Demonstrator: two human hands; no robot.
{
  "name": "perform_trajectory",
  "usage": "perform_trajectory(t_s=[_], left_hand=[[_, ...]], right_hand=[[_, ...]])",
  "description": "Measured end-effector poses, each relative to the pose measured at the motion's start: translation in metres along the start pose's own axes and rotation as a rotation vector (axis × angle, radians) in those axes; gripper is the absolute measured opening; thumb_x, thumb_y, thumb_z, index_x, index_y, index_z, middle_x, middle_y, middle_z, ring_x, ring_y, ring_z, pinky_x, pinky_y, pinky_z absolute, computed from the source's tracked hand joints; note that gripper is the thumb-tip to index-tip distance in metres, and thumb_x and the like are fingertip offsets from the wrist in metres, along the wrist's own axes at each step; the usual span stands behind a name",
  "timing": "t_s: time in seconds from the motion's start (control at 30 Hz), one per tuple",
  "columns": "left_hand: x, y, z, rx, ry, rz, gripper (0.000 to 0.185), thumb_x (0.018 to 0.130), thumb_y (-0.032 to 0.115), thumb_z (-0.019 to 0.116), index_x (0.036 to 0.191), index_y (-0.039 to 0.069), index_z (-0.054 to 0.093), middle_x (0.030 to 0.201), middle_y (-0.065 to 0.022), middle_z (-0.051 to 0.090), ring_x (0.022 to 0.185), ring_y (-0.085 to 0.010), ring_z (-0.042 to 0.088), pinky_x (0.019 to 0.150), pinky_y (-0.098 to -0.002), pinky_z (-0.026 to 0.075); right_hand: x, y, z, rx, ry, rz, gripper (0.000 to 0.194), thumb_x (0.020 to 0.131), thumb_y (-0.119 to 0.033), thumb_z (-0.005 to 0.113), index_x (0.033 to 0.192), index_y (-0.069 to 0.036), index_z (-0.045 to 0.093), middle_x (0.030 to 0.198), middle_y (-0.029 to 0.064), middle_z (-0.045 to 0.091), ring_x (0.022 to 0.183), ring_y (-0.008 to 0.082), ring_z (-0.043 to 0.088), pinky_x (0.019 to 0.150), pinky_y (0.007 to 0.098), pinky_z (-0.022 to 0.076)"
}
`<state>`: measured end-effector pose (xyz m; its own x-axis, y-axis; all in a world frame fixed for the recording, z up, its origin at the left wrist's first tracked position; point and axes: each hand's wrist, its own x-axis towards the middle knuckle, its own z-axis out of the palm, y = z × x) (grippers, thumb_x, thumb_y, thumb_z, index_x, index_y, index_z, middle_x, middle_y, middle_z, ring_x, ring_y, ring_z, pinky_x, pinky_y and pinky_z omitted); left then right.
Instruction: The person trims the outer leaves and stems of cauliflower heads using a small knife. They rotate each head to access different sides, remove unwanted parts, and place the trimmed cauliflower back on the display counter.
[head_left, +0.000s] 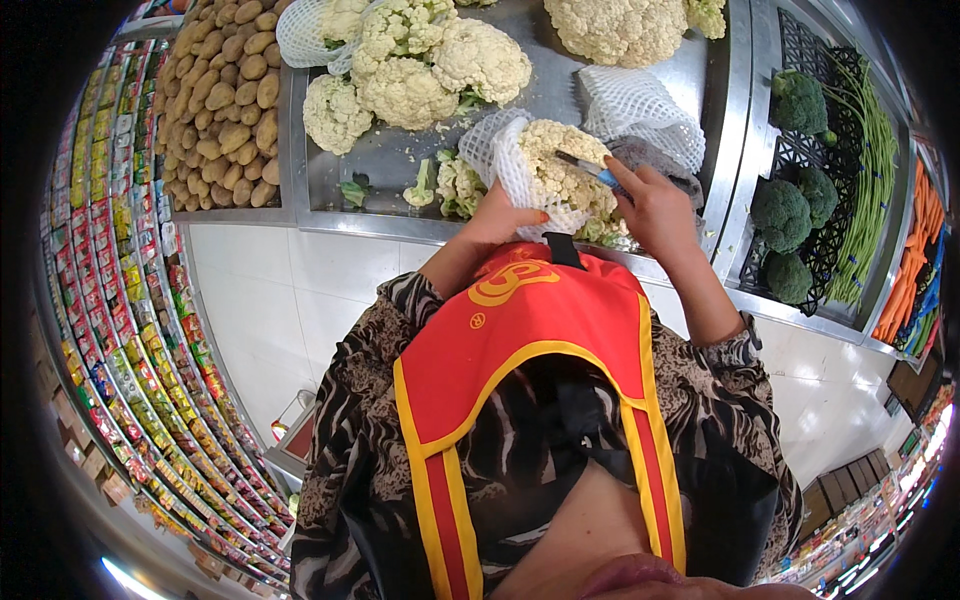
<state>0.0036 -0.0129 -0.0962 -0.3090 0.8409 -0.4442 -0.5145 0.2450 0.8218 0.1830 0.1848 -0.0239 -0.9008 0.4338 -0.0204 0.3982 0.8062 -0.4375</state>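
My left hand (501, 217) grips a cauliflower head (564, 161) from its left side, through a white foam net sleeve (517, 161) that is pulled partly off it. In my right hand (654, 206) is a small knife (581, 163) with a blue handle, its blade lying against the florets. Trimmed cauliflower pieces (459, 184) and a loose floret (421, 186) rest on the metal tray (390, 161) to the left. Behind my right hand lie a grey cloth (652, 154) and another foam net (637, 112).
Several cauliflowers (409, 94) are heaped at the back left, with a large one (619, 30) at the back right. Potatoes (225, 112) fill the bin on the left. Broccoli (781, 214), green beans (862, 180) and carrots (911, 247) lie to the right. Packet shelves (112, 262) stand far left.
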Motion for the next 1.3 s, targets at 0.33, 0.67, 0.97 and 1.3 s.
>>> perform_trajectory(t_s=[0.33,0.67,0.97,1.3], left_hand=[[0.002,-0.002,-0.001,0.026,0.015,-0.071,0.088,0.070,-0.011,0.073,0.149,0.002,0.037,0.136,-0.0092,0.059,0.125,-0.0219,0.058,0.106,-0.0359,0.047],[0.004,-0.006,-0.002,0.063,-0.013,0.009,0.082,0.072,-0.008,0.075,0.147,0.002,0.042,0.136,-0.0091,0.061,0.124,-0.0221,0.059,0.106,-0.0377,0.047],[0.004,-0.009,-0.005,0.110,0.003,0.010,0.087,0.069,-0.007,0.077,0.147,0.002,0.041,0.136,-0.0087,0.060,0.125,-0.0217,0.058,0.108,-0.0370,0.045],[0.001,-0.009,-0.009,0.169,-0.010,-0.037,0.079,0.075,-0.007,0.074,0.147,0.003,0.045,0.136,-0.0081,0.062,0.122,-0.0209,0.060,0.106,-0.0376,0.047]], right_hand=[[0.011,-0.009,0.006,-0.034,-0.036,-0.087,0.044,0.086,-0.017,0.068,0.130,-0.020,0.066,0.084,0.0067,0.060,0.072,0.0273,0.066,0.060,0.0412,0.0541],[0.016,-0.007,-0.002,-0.079,-0.112,-0.028,0.044,0.087,-0.019,0.067,0.131,-0.019,0.065,0.086,0.0080,0.062,0.075,0.0292,0.067,0.062,0.0424,0.0549],[0.011,0.014,-0.006,-0.027,-0.011,0.197,0.046,0.089,-0.026,0.069,0.135,-0.021,0.063,0.092,0.0116,0.065,0.082,0.0326,0.069,0.068,0.0448,0.0552],[-0.001,0.022,0.013,0.138,-0.135,0.301,0.042,0.094,-0.031,0.067,0.134,-0.017,0.065,0.104,0.0176,0.069,0.093,0.0387,0.067,0.080,0.0459,0.0527]])
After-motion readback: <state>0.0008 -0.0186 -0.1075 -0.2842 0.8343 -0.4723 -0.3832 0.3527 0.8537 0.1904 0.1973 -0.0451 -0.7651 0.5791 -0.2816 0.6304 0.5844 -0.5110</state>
